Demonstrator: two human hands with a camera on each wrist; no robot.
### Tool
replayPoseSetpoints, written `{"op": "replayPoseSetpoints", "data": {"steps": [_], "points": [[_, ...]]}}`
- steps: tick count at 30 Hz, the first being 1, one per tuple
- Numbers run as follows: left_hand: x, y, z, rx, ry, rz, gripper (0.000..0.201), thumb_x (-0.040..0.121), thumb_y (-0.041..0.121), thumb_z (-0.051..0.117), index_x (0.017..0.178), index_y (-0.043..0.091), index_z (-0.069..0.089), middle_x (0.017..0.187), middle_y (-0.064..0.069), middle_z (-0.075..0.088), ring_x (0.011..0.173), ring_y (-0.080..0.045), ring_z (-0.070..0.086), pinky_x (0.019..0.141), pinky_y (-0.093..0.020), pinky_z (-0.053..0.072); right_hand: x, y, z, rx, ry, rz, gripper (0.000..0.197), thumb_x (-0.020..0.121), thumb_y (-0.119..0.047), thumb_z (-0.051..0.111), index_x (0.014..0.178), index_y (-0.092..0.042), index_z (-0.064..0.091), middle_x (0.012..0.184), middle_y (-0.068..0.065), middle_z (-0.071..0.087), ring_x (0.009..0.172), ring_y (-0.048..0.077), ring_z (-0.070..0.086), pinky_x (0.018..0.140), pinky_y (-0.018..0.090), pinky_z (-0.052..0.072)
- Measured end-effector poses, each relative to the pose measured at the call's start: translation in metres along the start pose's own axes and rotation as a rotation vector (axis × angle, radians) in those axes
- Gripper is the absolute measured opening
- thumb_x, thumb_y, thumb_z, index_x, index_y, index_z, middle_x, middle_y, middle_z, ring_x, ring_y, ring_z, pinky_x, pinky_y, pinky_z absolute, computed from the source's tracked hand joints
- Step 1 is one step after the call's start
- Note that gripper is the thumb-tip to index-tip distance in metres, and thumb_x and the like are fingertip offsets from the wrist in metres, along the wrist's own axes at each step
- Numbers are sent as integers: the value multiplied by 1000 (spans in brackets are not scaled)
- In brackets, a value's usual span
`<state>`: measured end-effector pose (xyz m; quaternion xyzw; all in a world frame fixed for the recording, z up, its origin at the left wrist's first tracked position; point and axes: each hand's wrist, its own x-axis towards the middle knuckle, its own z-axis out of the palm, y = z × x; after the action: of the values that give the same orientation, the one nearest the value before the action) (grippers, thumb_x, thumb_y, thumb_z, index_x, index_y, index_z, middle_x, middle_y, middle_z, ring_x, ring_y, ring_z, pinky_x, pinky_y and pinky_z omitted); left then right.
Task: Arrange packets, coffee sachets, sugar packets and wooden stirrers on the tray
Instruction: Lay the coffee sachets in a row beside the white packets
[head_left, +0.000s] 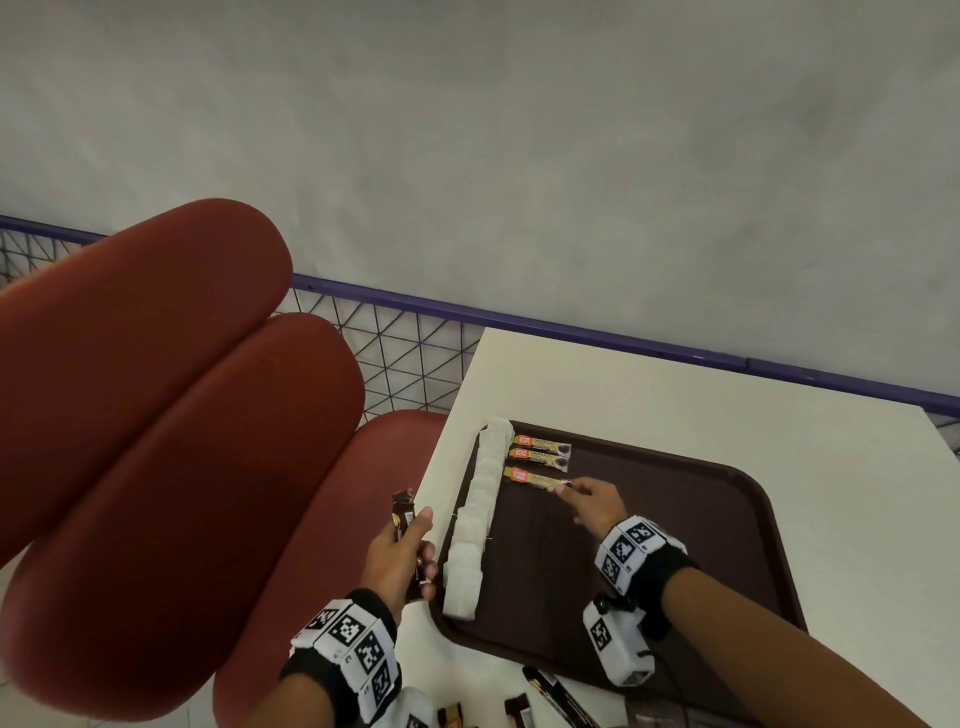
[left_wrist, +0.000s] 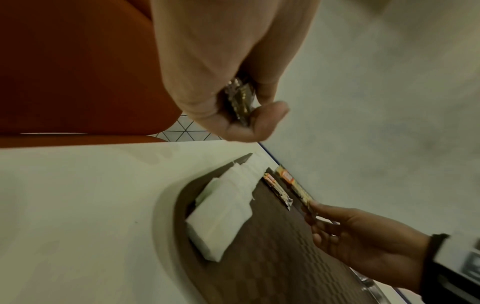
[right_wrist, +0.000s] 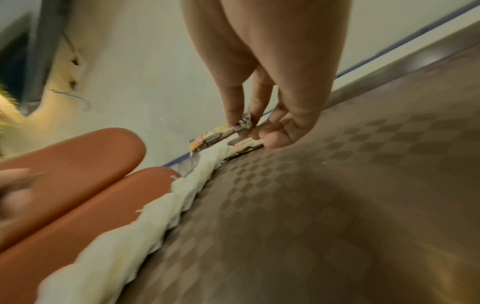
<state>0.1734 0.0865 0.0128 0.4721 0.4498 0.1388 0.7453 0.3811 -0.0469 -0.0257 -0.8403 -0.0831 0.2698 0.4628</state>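
A dark brown tray (head_left: 701, 519) lies on the white table (head_left: 675, 395). A row of white sugar packets (head_left: 475, 514) runs along its left rim. Two orange-and-gold coffee sachets (head_left: 540, 449) lie side by side at the far left of the tray. My right hand (head_left: 587, 501) pinches the right end of a third coffee sachet (head_left: 532, 478), just in front of those two; in the right wrist view that sachet (right_wrist: 215, 134) is held slightly above the tray (right_wrist: 337, 205). My left hand (head_left: 402, 553) grips a bunch of dark sachets (head_left: 404, 517) beside the tray's left edge.
A red padded chair (head_left: 171, 447) stands left of the table. A purple rail with wire mesh (head_left: 405, 353) runs behind. Several dark sachets (head_left: 556, 696) lie on the table in front of the tray's near edge.
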Motion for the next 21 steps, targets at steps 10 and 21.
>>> {"op": "replayPoseSetpoints", "data": {"steps": [10,21], "points": [[4,1,-20,21,12,-56,23,92,34,56,95,12,51,63,-2,44,50,-14,43,38,-20,34,26,-6,17,-196,117,85,27,89,-21,61,107,-1,61,106,19,63,98,31,59,78,30,43],[6,0,-22,72,-22,-60,8,97,14,40,97,12,48,74,-4,47,59,-15,45,41,-22,38,30,-6,24,-161,192,86,28,86,-11,62,110,-1,51,115,20,58,105,33,57,87,34,45]]}}
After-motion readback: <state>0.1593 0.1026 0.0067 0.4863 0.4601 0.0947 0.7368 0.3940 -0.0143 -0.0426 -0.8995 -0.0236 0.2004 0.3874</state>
